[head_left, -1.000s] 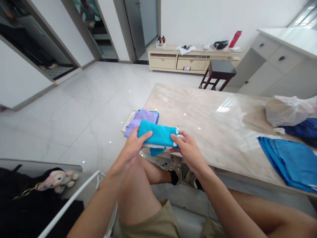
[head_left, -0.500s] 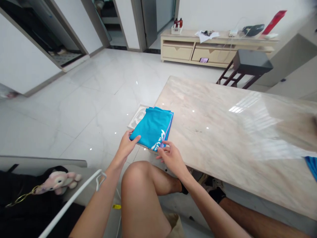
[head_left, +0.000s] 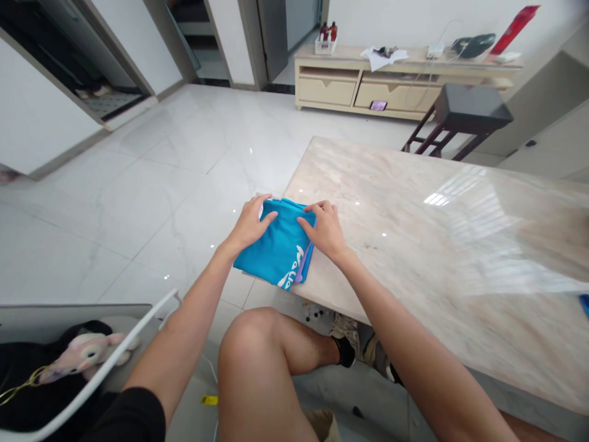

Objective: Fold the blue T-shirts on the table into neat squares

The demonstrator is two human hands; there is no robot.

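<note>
A folded blue cloth [head_left: 269, 248] with white lettering lies at the near left corner of the marble-look table [head_left: 396, 202], partly past its edge. Purple and darker blue layers show along its right side. At its far left corner, my left hand [head_left: 253, 221] grips the cloth, thumb on top and fingers over the edge. My right hand [head_left: 324, 228] holds the far right corner the same way, its fingertips partly hidden. A flat light-coloured thing shows a little beneath the cloth on the left.
Beyond the table are a dark stool [head_left: 473, 110] and a low cabinet [head_left: 329, 89]. At the lower left, a white bar [head_left: 105, 374] crosses in front of a pink plush toy [head_left: 83, 356]. Another blue item [head_left: 584, 302] is at the right edge.
Both hands have moved from the cloth's near edge to its far corners. The cloth's near left corner, earlier held by my left hand, is now let go. The view has shifted slightly.
</note>
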